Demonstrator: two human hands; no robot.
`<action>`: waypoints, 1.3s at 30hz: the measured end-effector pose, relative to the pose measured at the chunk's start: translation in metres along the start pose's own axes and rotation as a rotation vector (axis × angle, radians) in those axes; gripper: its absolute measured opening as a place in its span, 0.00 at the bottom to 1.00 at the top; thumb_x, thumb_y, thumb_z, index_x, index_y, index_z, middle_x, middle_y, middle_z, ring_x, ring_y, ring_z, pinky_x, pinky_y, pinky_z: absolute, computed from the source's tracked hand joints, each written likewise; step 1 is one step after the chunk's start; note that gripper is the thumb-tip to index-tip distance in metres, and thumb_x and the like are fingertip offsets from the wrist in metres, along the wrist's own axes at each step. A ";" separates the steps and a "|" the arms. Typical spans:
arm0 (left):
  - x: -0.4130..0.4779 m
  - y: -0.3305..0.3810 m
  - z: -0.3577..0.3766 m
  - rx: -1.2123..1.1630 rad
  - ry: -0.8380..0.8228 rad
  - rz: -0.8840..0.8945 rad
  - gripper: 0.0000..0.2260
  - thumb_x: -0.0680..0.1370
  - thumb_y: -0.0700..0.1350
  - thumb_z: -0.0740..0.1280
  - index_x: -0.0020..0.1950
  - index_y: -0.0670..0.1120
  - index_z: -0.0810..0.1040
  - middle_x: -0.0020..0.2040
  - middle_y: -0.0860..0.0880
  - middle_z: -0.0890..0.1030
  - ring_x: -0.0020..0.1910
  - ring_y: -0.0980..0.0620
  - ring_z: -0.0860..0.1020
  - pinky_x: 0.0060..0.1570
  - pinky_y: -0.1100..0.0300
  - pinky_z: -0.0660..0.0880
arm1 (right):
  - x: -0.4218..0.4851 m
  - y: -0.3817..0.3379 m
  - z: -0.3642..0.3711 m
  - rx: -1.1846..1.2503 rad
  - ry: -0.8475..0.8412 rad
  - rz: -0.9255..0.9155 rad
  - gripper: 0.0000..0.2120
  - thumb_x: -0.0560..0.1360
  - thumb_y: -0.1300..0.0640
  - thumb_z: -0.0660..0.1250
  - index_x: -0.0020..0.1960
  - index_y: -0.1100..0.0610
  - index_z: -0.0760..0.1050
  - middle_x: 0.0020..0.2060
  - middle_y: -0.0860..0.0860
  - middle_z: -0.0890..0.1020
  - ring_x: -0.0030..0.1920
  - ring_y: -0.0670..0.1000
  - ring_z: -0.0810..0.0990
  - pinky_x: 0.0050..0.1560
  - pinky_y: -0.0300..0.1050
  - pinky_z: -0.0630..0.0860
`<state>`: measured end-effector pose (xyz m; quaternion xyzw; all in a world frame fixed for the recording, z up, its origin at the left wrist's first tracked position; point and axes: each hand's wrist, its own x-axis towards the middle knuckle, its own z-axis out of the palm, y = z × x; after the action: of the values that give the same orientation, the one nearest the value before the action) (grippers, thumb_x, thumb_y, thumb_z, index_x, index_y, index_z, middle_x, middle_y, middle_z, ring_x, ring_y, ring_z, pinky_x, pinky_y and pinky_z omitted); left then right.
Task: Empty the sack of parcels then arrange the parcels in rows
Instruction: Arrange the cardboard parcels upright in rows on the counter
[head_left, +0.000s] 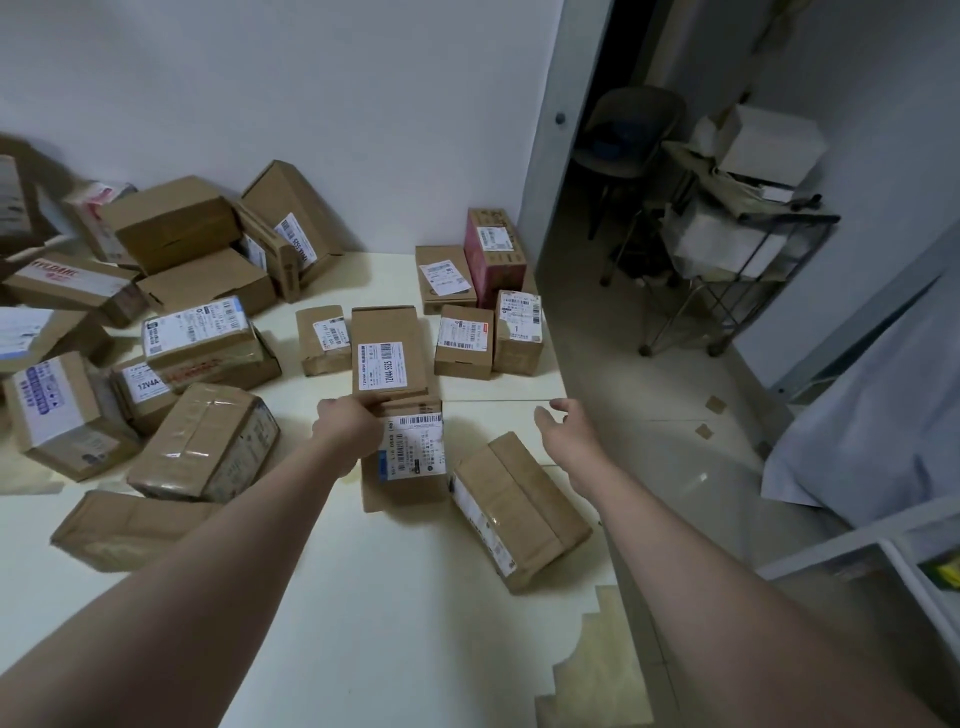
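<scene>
Cardboard parcels lie on a pale floor mat (363, 597). My left hand (347, 423) grips the near edge of a tall brown parcel (387, 353) with a white label, which rests on or just behind a labelled parcel (410, 452). My right hand (569, 423) hovers open above the floor, just beyond a taped parcel (519, 512) that lies skewed. Several small parcels stand in a row near the wall: a brown box (323, 338), another (464, 340), one (518, 332), a flat one (445, 278) and a red box (493, 254). No sack is in view.
A loose heap of parcels (171, 322) covers the left side up to the white wall. An open doorway to the right leads to a dim room with a chair (631, 135) and a wire cart (737, 244). Blue-white fabric (872, 431) hangs at right.
</scene>
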<state>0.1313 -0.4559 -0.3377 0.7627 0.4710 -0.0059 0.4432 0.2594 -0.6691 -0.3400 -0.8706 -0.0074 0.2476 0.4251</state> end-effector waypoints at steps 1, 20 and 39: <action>-0.001 -0.001 0.000 0.018 0.004 0.001 0.22 0.78 0.40 0.55 0.66 0.59 0.76 0.62 0.43 0.72 0.55 0.39 0.76 0.53 0.48 0.79 | -0.004 -0.003 0.001 -0.027 -0.016 -0.023 0.26 0.77 0.41 0.62 0.71 0.50 0.63 0.68 0.53 0.68 0.62 0.54 0.71 0.62 0.51 0.71; -0.013 0.001 0.004 0.032 -0.296 -0.390 0.29 0.77 0.44 0.71 0.73 0.44 0.61 0.74 0.41 0.63 0.69 0.31 0.65 0.48 0.29 0.75 | 0.011 0.015 -0.012 -0.180 -0.208 0.280 0.44 0.75 0.39 0.66 0.78 0.52 0.43 0.75 0.52 0.60 0.71 0.64 0.65 0.55 0.69 0.73; 0.026 0.015 0.044 -0.266 -0.079 -0.121 0.30 0.76 0.38 0.61 0.78 0.50 0.59 0.69 0.42 0.70 0.63 0.39 0.75 0.56 0.50 0.76 | 0.048 0.000 0.001 -0.578 0.257 -0.055 0.22 0.79 0.48 0.60 0.70 0.57 0.68 0.67 0.59 0.68 0.68 0.60 0.63 0.60 0.51 0.70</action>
<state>0.1747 -0.4704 -0.3653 0.6667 0.4949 0.0000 0.5572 0.3008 -0.6576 -0.3610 -0.9790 -0.0470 0.1117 0.1642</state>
